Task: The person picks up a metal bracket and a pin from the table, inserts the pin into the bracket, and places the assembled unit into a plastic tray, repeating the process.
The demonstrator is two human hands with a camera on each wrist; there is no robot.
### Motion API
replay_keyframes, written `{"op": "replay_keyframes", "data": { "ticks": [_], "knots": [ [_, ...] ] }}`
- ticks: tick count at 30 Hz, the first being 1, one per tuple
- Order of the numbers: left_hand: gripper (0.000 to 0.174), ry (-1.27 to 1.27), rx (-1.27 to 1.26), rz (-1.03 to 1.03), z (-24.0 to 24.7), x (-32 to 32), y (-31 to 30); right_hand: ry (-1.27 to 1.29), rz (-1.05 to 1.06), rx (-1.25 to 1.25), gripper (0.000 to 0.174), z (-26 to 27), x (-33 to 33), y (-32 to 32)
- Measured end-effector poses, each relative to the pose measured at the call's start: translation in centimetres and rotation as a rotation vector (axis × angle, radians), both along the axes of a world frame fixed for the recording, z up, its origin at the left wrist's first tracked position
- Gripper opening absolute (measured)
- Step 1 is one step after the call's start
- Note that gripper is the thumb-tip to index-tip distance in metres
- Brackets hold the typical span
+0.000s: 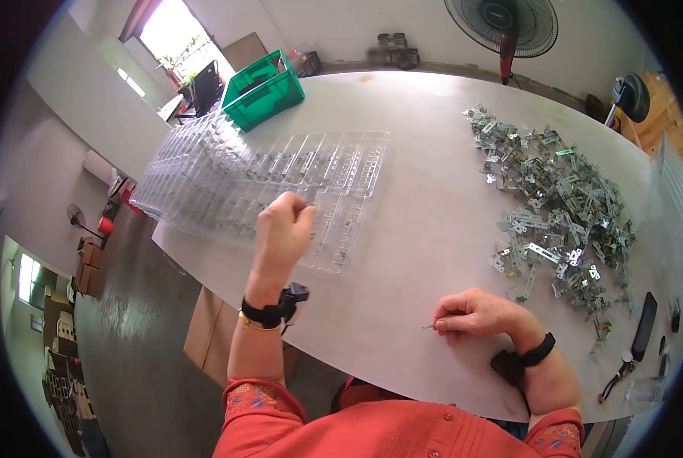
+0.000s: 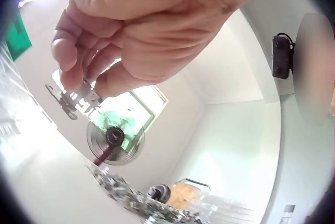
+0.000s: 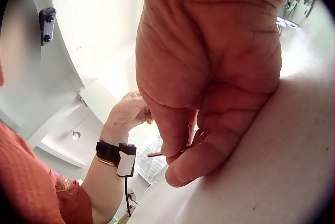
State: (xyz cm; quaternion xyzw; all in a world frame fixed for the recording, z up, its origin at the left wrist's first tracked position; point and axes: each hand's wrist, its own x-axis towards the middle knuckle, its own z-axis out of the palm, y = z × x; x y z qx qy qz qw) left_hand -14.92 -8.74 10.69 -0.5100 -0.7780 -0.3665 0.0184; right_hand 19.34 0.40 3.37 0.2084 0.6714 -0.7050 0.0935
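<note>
My left hand (image 1: 282, 233) is over the near part of the clear plastic tray (image 1: 372, 200), whose compartments hold rows of metal parts. Between its thumb and fingers it pinches a small silvery metal bracket (image 2: 68, 101) with slotted ends, seen best in the left wrist view. Lower down and to the right, my right hand (image 1: 475, 313) rests close over the tabletop, pinching a thin metal piece (image 3: 155, 154). Only a short tip of that piece sticks out past the fingertips; the remainder is hidden in the hand. A large heap of metal brackets (image 1: 563, 191) lies beyond the right hand.
A green plastic crate (image 1: 269, 107) stands at the table's far left, behind stacked clear trays (image 1: 177, 172). Along the right side lie a black flat object (image 1: 644, 327) and a small cord-like item (image 1: 616, 379). A fan (image 1: 502, 27) stands behind the white table (image 1: 418, 252).
</note>
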Motion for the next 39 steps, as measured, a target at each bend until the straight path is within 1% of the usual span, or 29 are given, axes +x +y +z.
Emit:
{"op": "replay_keyframes", "data": {
  "ticks": [1,2,4,8,11,13,18,23,25,31,35,37,39],
  "knots": [
    [0.016,0.049,-0.043,0.056,-0.2,-1.1,-0.6,-0.002,0.000,0.002,0.020,0.0,0.0,0.0],
    [0.016,0.049,-0.042,0.057,-0.3,-1.9,-1.1,-0.005,0.000,0.002,0.020,0.0,0.0,0.0],
    [0.016,-0.010,-0.138,0.114,-0.8,-3.1,-2.0,0.002,-0.003,0.003,0.019,0.1,0.1,-0.1],
    [0.018,-0.019,-0.188,0.119,-2.2,-4.5,-2.3,0.000,-0.007,-0.006,0.017,0.1,0.0,0.0],
    [0.019,-0.017,-0.218,0.142,-2.6,-4.5,-1.9,-0.012,-0.022,-0.012,0.017,0.2,0.0,-0.1],
    [0.019,0.023,-0.244,0.123,-2.9,-4.5,-1.6,-0.009,-0.022,-0.023,0.016,0.1,0.0,-0.1],
    [0.020,0.032,-0.254,0.093,-3.7,-4.6,-1.0,-0.012,-0.026,-0.050,0.017,-0.2,0.0,-0.1],
    [0.021,0.049,-0.277,0.106,-3.7,-4.6,-0.6,-0.038,-0.021,-0.006,0.018,0.4,0.0,-0.2],
    [0.021,0.117,-0.303,0.110,-3.9,-4.5,-0.5,-0.038,-0.025,-0.011,0.018,0.3,0.0,-0.2],
    [0.021,0.153,-0.346,0.112,-4.0,-4.5,-0.4,-0.042,-0.031,-0.025,0.018,0.3,0.0,-0.3],
    [0.021,0.129,-0.357,0.114,-3.9,-4.6,-0.3,-0.030,-0.028,-0.009,0.020,0.1,0.0,-0.3],
    [0.020,0.293,-0.322,0.118,-4.3,-5.1,-0.3,-0.024,-0.027,-0.021,0.020,0.0,-0.2,-0.2],
    [0.020,0.323,-0.332,0.145,-3.5,-4.5,-0.2,0.008,0.015,-0.009,0.021,-0.5,-0.1,-0.1]
  ]
}}
